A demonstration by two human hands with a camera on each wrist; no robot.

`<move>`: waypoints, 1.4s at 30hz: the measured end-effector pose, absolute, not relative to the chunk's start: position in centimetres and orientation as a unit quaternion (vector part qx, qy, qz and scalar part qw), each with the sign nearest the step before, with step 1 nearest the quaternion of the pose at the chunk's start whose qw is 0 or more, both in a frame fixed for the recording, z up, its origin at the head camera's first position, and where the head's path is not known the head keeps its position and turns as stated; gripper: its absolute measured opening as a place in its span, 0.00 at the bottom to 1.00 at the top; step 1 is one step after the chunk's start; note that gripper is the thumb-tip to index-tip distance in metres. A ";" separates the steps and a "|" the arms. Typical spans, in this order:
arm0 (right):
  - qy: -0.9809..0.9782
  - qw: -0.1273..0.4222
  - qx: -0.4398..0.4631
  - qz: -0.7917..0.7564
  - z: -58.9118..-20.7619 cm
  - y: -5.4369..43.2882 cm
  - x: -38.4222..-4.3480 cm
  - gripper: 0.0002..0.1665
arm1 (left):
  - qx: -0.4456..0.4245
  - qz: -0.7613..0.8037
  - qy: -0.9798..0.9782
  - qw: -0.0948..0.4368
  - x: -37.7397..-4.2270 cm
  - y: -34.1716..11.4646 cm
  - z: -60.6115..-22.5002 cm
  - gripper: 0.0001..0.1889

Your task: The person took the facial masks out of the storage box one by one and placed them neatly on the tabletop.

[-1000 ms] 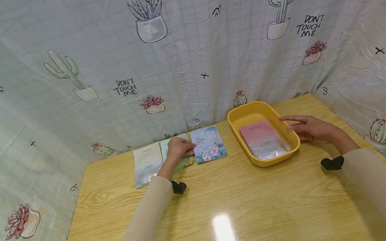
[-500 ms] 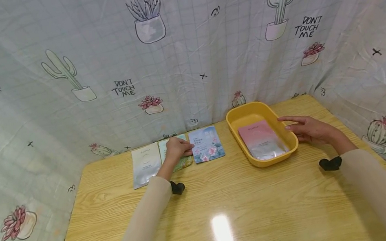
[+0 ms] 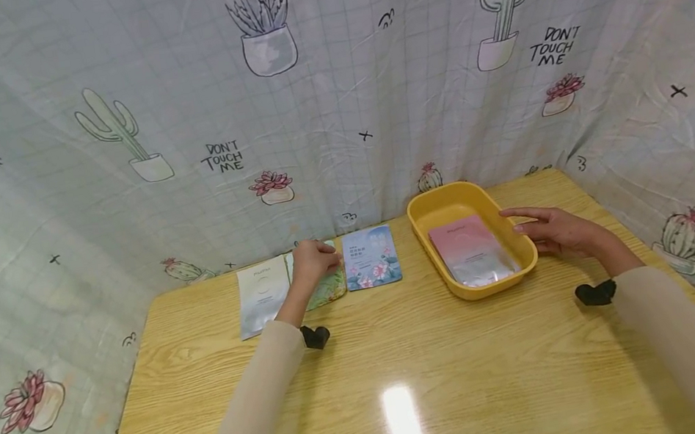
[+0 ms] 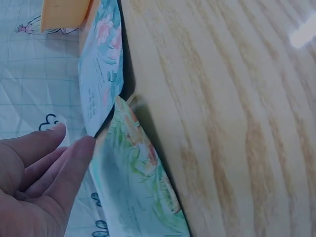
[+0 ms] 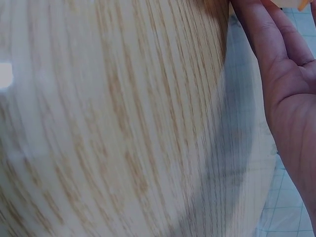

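The left hand (image 3: 312, 260) has drawn back from the blue packet (image 3: 371, 258), fingers loose, gripping nothing. On the table (image 3: 460, 357), the right hand (image 3: 561, 229) touches the yellow tray (image 3: 452, 205) with fairly straight fingers; a pink packet (image 3: 472, 251) lies inside. The green packet (image 3: 329, 290) lies between blue and white packet (image 3: 262, 288). Probably straightening; next calls for an edge pinch.
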State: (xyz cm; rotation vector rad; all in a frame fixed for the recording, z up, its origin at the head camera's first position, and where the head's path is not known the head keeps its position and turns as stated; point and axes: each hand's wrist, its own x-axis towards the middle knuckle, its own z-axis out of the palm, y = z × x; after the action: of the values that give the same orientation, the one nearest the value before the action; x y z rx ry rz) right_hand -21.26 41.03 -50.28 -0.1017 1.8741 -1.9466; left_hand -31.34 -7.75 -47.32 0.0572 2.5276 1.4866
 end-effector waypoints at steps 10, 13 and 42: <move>0.681 0.216 -0.038 -0.698 -50.7 41.0 -20.9 0.31 | 0.042 0.480 0.865 0.140 -30.8 -6.6 -47.9 0.20; 0.684 0.217 -0.033 -0.696 -50.8 40.9 -20.9 0.31 | 0.039 0.479 0.865 0.141 -30.7 -6.4 -47.9 0.21; 0.706 0.208 -0.042 -0.676 -50.1 41.1 -21.2 0.33 | 0.336 0.210 0.912 0.105 -30.5 12.0 -41.9 0.24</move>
State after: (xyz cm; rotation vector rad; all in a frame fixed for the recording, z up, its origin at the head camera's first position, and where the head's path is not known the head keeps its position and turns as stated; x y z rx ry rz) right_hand -21.24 41.10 -50.11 -0.1177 1.9638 -1.8809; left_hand -30.50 11.98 -41.94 0.9907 2.6893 0.6180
